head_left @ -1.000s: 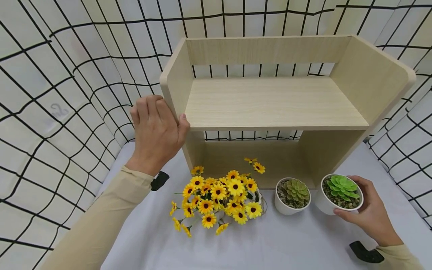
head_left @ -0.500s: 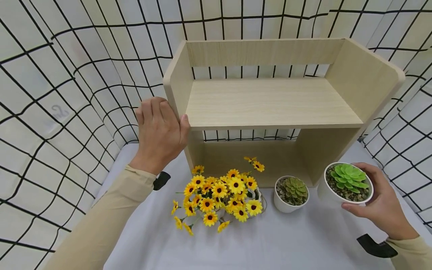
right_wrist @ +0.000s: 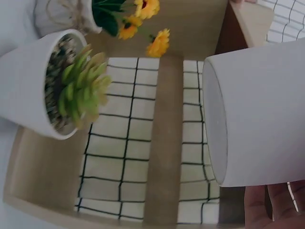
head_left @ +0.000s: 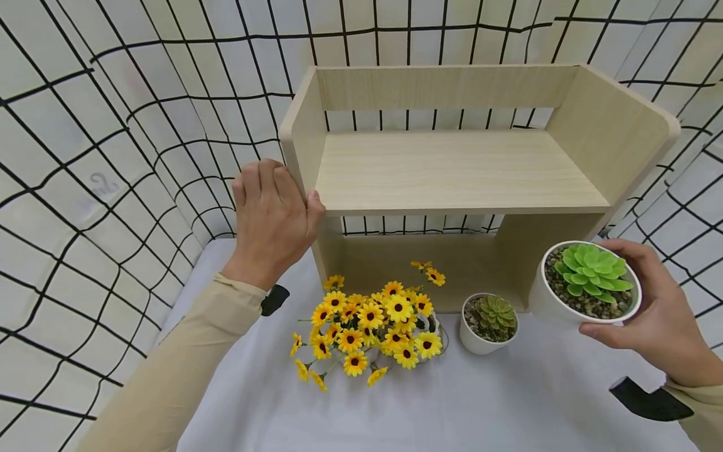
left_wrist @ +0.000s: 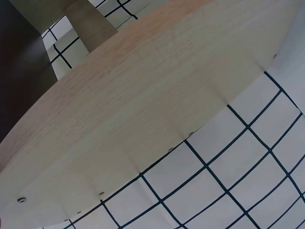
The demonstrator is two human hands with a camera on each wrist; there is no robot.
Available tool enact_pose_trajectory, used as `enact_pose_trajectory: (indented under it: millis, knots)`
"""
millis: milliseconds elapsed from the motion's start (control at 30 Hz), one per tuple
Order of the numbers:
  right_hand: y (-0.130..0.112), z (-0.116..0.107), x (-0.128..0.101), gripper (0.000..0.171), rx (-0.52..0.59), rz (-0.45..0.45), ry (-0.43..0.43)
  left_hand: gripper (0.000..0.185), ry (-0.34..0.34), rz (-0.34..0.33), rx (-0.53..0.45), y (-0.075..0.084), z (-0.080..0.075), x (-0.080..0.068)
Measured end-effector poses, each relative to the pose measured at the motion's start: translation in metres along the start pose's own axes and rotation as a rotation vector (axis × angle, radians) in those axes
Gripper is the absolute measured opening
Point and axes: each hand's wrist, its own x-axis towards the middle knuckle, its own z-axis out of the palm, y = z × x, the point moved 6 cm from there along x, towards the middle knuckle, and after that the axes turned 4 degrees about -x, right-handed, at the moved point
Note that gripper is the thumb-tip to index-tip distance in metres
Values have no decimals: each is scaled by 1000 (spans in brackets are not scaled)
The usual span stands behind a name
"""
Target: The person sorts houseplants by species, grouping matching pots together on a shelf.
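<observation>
My right hand (head_left: pixel 663 320) grips a white pot with a bright green succulent (head_left: pixel 593 273), thumb at the near side of the rim. In the right wrist view the underside of this white pot (right_wrist: pixel 262 114) shows, raised off the tabletop. On the left, my left hand (head_left: pixel 277 220) holds the side panel of a pale wooden two-tier shelf (head_left: pixel 463 172), thumb over its front edge. That side panel (left_wrist: pixel 157 100) fills much of the left wrist view. A second potted succulent (head_left: pixel 488 323), duller green, stands on the white cloth before the shelf.
Yellow artificial flowers (head_left: pixel 367 326) in a pot stand left of the second succulent, in front of the shelf's lower tier. Black wire grid panels (head_left: pixel 113 157) backed with white surround the table on the left, back and right. White cloth (head_left: pixel 429 408) covers the table.
The right hand has lifted the bright green succulent's pot higher and moved it slightly right. The left hand keeps its hold on the shelf's side; the other plants stay put.
</observation>
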Motion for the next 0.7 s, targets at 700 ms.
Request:
enact_pose_trajectory:
  millis: [700]
  knots:
    - [-75,12,74,102,544,-68,60,42,0,-15,-19,1,0,-1]
